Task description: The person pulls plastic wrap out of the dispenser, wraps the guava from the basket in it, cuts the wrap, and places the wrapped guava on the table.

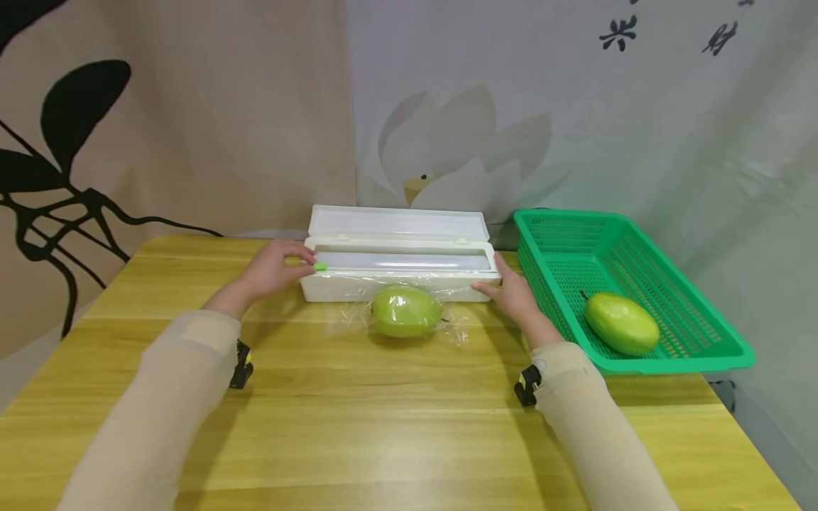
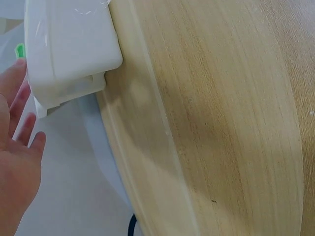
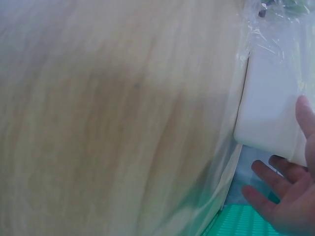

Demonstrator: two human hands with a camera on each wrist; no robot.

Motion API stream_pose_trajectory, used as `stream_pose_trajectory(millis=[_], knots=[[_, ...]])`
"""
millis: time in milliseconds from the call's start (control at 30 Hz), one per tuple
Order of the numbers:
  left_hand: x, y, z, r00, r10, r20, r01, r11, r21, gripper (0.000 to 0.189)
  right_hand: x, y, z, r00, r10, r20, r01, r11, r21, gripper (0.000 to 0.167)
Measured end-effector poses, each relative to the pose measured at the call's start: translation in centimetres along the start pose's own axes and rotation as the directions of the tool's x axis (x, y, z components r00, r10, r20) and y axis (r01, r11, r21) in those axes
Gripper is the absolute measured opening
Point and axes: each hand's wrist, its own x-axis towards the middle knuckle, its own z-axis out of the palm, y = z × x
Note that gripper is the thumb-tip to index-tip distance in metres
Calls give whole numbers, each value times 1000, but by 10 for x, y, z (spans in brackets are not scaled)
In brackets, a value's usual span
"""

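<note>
One hand (image 1: 271, 271), the left, pinched the green slider (image 1: 321, 267) on a white box (image 1: 396, 242) while the right hand (image 1: 515, 297) gripped its other end, and a film-covered green fruit (image 1: 406, 311) lay between both hands.

I'm watching a makeshift corner screened by cloth hangings: printed fabric (image 1: 255, 106) with dark leaves (image 1: 86, 113), a pale lotus (image 1: 463, 135) and written characters (image 1: 618, 33) stands behind a wood-grain tabletop (image 1: 383, 426). The green basket (image 1: 664, 365), fruit (image 1: 621, 323) and film dispenser (image 1: 339, 287) feel kitchen-like to me, though I can't tell whether it's a home or a studio.
</note>
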Motion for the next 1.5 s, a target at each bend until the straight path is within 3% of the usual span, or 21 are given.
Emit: stream_pose_trajectory(millis=[233,467,633,833,1000,1100,1267,1367,1500], knots=[[-5,-2,-3,1000,-7,-9,7,1000,11,19,-1,-5,0,1000,2,6,-2,1000,10,90],[-12,-1,-6,999,-50,2,50,998,-43,21,-2,-10,-1,1000,-7,5,7,1000,12,89],[-14,-6,-8,999,-47,9,47,996,-73,23,-2,-12,-2,1000,-7,6,7,1000,15,89],[-19,-14,-11,995,-96,13,97,989,-109,26,-2,-12,-2,1000,-10,3,10,1000,25,90],[-17,-10,-12,996,-85,16,87,990,-114,27,-2,-11,-4,1000,6,8,-6,999,51,90],[-16,-5,-13,994,-109,19,110,989,-94,27,-2,-10,-5,1000,9,10,-10,998,58,90],[-14,4,-6,993,-119,-2,119,993,25,39,-3,-9,-7,1000,-6,-26,8,997,76,86],[-13,9,3,999,-53,0,52,989,140,40,-5,-9,-8,997,2,-77,2,998,59,81],[-14,12,12,999,41,-10,-37,962,272,27,-11,-15,-8,987,33,-160,-29,999,29,70]])
